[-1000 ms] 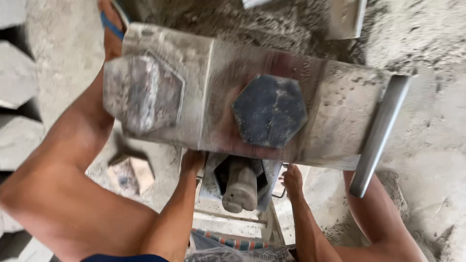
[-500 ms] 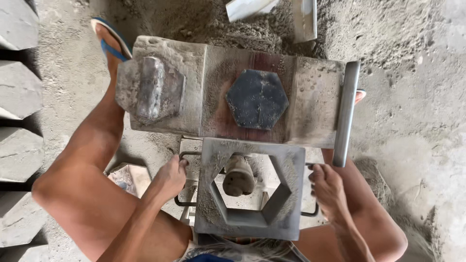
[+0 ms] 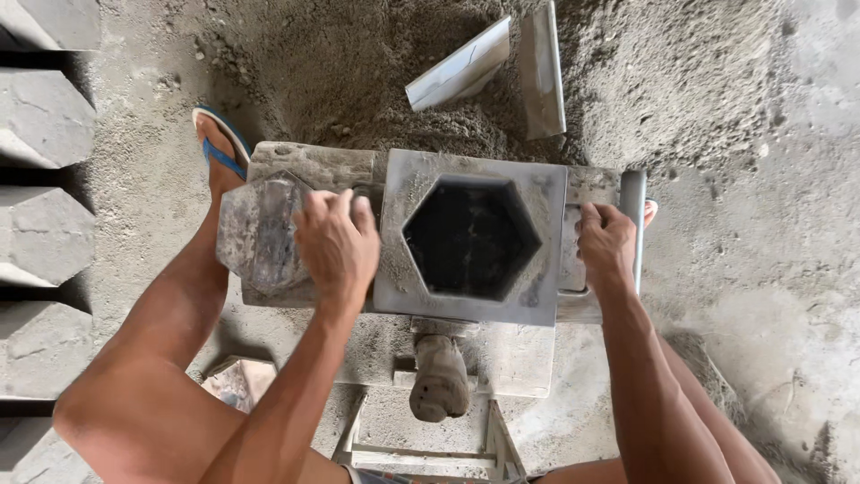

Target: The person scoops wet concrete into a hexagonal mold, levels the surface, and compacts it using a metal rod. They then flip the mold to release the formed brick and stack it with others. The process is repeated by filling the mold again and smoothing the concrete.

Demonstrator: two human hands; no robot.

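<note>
No packages, no labels, no signs, no screens anywhere in the frame, from edge to edge

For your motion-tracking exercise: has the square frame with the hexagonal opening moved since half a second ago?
Yes. The square frame has moved up, away from the wooden handle, onto the grey slab; left hand and right hand flank it.

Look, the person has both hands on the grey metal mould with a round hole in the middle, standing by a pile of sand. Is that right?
Not quite: the hole in the metal mould is six-sided, a hexagon, not round, as the head view shows. The rest holds: the left hand and right hand are both on it, and the pile of sand lies just beyond.
</note>
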